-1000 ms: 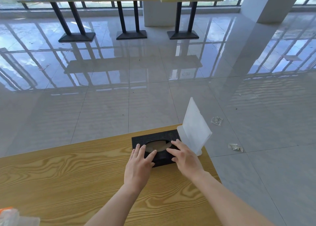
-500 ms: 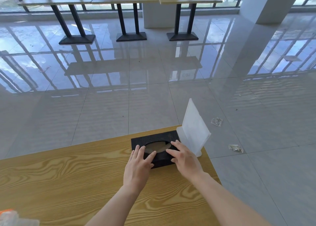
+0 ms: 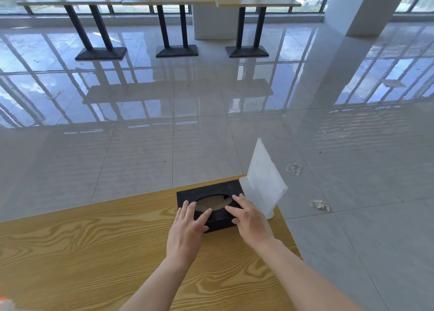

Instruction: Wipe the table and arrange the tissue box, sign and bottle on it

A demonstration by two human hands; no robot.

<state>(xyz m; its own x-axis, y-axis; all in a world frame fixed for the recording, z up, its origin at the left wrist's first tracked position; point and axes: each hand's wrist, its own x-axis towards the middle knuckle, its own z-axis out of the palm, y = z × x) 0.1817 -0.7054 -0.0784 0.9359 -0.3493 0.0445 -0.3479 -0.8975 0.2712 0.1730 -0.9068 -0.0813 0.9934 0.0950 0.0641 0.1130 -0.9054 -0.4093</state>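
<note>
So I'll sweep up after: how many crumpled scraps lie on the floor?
2. One crumpled silvery scrap lies right of the upright white plastic sign; the other nearer, off the wooden table's corner. The table may hide more.

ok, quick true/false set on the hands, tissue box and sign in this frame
1. The left hand and right hand both rest on the black tissue box. True.
2. The sign lies flat on the table. False: it stands upright at the table's far right corner, just right of the tissue box.
3. The right hand grips the sign. False: its straight fingers lie on top of the tissue box.
4. Two crumpled scraps lie on the floor right of the table. True.
</note>
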